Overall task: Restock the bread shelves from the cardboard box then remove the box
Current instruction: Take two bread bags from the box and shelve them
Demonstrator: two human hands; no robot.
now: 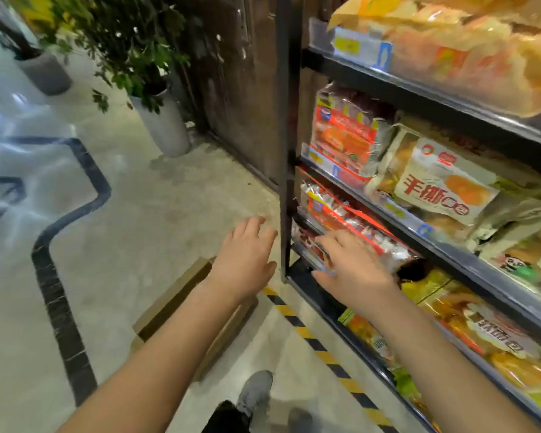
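1. Our right hand (353,264) lies spread over a tilted red-and-white bread pack (384,245) at a lower shelf (481,276) edge. Our left hand (244,254) hovers apart from it, fingers straight, holding nothing.
2. The pack leans outward, so if we release it unseated, it may slide off.
3. The cardboard box (172,298) sits on the floor beside our shoe (256,392), where we could trip on it.
4. We count two hands, one box, four shelf tiers and two potted plants (144,67).
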